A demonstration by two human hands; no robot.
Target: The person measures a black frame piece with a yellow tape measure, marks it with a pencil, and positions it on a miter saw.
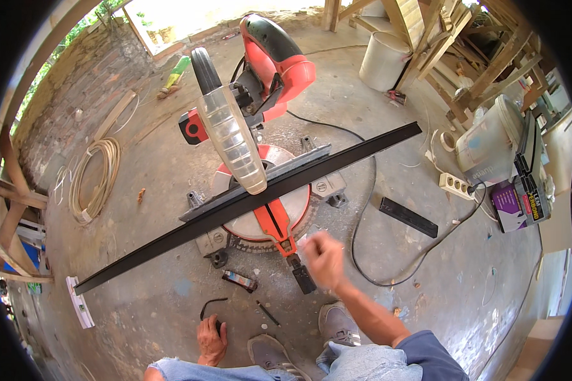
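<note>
My left hand (pixel 211 343) is low over the floor, its fingers curled on a small dark thing (pixel 219 327) I cannot make out. Just beyond it lies a thin bent black strip (pixel 212 307). To the right of the miter saw's front handle (pixel 302 277), my right hand (pixel 325 260) is raised with fingers curled and slightly blurred. Whatever it may hold is hidden. The red and black miter saw (pixel 278 219) stands in front of me. A long black metal profile (pixel 337 166) lies across its table against the fence, under the clear blade guard (pixel 235 143).
A small printed box (pixel 239 280) and a black pencil (pixel 268 314) lie near my feet. At right are a short black offcut (pixel 408 216), the saw's cable, a power strip (pixel 456 185) and a purple box (pixel 513 206). A cable coil (pixel 95 181) lies left. A white piece (pixel 81 303) sits beneath the profile's left end.
</note>
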